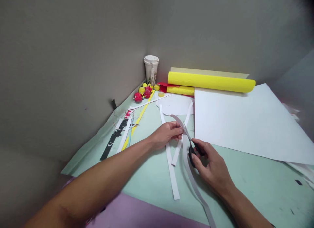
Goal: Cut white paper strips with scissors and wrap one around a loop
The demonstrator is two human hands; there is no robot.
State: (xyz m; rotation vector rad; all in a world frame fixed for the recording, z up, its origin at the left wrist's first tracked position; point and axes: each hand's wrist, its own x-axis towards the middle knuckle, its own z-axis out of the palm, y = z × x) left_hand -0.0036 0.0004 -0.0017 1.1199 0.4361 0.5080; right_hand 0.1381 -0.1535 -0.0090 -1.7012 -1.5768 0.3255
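Over green table [147,179], left hand [169,133] pinching grey strip [193,180], right hand [208,159] gripping scissors [190,143], blades at strip! White strips [171,170] beneath, cup [151,70] back in corner.

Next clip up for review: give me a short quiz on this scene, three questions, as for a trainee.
1. True or false: the right hand holds the black-handled metal scissors.
2. What lies across the far edge of the large white rectangular sheet? (a) black flat strip (b) yellow ribbed roll (c) round yellow disc
3. Fill in: near the base of the lidded white cup lie small red and ____ balls.
Key: 1 true; 2 b; 3 yellow
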